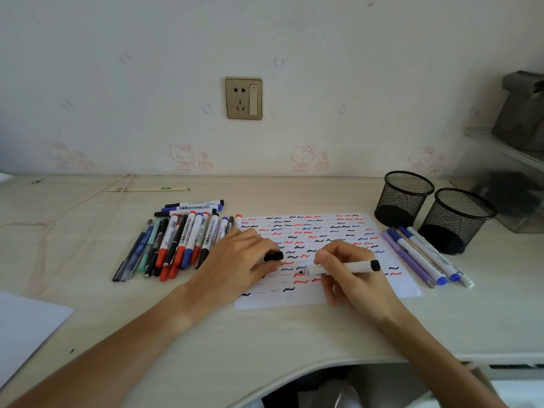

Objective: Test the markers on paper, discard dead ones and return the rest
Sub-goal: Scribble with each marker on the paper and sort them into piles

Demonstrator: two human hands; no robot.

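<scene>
1. While the paper [323, 298] lies flat on the desk [206, 343], covered in red, blue and black squiggles, both hands rest on it.
2. Right hand [350, 269]: fingers curled round a white marker [341, 267], uncapped, black tip pointing left, at or just above the paper; contact cannot be told.
3. Left hand [235, 263]: fingertips pinch a black cap [273, 256] over the paper's left part.
4. Left of the paper: a pile of markers [176, 242], red, blue and black.
5. Right of the paper: a row of pens [426, 254], blue and purple.
6. Beyond the paper's right corner: two black mesh cups [403, 198], standing upright.
</scene>
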